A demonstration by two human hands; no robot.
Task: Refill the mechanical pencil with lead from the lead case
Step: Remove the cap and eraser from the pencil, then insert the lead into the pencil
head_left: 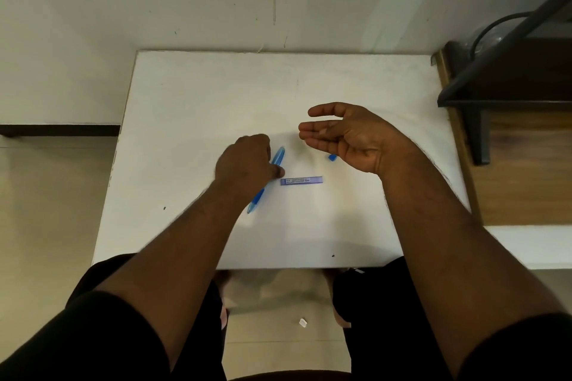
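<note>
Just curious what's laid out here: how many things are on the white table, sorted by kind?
Mechanical pencil, blue, partly under the left hand: 1
Lead case, flat and bluish: 1
Small blue piece beside the right hand, possibly a cap: 1
Total: 3 things on the table

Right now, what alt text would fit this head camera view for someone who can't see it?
Seen from above, a left hand rests on a blue pencil lying on a white table, beside a lead case. The right hand hovers open and empty over the table, a small blue cap beneath it.
</note>
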